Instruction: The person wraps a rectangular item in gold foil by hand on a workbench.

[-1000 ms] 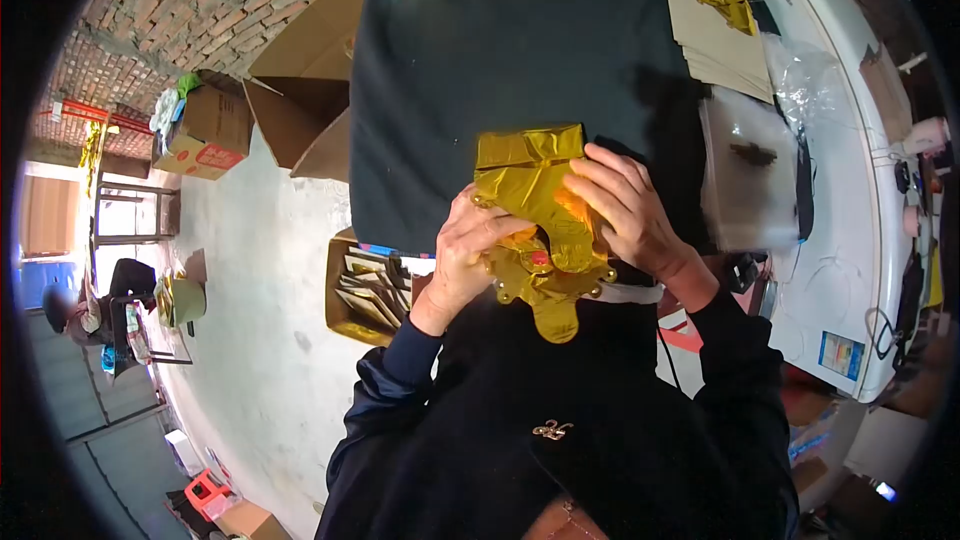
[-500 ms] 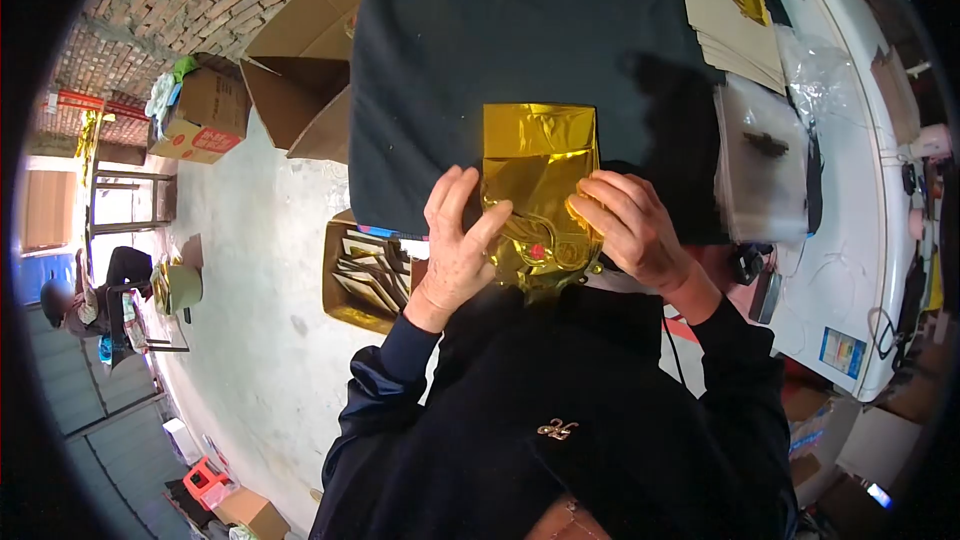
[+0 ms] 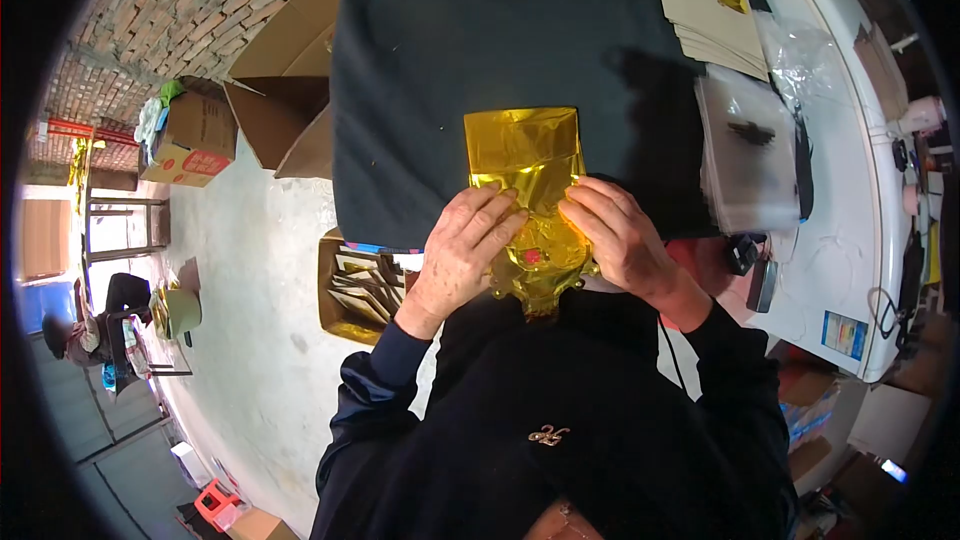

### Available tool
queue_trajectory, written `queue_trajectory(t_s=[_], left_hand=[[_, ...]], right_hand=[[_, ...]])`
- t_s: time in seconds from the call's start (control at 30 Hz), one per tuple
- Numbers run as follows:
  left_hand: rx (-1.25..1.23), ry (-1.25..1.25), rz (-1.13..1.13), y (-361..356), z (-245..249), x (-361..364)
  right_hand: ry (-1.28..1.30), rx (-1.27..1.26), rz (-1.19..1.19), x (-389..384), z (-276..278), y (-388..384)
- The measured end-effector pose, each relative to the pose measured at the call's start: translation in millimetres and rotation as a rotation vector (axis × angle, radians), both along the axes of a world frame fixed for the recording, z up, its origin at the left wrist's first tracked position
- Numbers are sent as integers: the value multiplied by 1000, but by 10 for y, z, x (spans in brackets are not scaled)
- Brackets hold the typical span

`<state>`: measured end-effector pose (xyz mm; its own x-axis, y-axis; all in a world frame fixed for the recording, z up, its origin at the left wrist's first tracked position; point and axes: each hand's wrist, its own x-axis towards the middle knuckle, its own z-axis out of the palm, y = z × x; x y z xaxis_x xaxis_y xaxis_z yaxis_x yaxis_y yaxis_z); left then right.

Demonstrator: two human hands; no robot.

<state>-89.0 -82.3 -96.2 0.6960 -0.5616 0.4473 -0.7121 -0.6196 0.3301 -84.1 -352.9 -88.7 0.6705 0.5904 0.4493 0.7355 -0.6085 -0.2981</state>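
Observation:
A shiny gold foil piece (image 3: 525, 145) lies at the near edge of the black-clothed table, its lower end hanging over toward my lap. That lower end has a shaped, cut-out outline and a small red spot. My left hand (image 3: 462, 250) holds the foil's left side, fingers bent over its face and the thumb mostly hidden. On the opposite side my right hand (image 3: 620, 240) grips the right edge, fingertips on the gold surface. Both hands are level with each other, just below the foil's flat upper part.
The black cloth (image 3: 480, 35) covers the table. Clear plastic sleeves (image 3: 735, 180) and beige cards (image 3: 705, 15) lie at right, beside a white appliance (image 3: 850, 140). An open carton (image 3: 285, 120) and a box of card pieces (image 3: 340, 325) stand left. Another person (image 3: 75, 335) is far left.
My left hand has come in over the foil's left side, and my right hand has shifted slightly along its edge. The foil's lower part looks flatter. The whole view has shifted slightly.

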Motion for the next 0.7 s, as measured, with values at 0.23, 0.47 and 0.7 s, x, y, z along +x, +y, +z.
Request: queue_trajectory(t_s=[0.23,0.47,0.7], left_hand=[[51,-4,15,-38,12,-13],[99,-6,12,-91,12,-26],[196,-17,20,-104,-15,-27]], right_hand=[[292,326,-335,196,113,-84],[513,350,-414,1009,-4,-54],[867,353,-415,1326,87,-16]])
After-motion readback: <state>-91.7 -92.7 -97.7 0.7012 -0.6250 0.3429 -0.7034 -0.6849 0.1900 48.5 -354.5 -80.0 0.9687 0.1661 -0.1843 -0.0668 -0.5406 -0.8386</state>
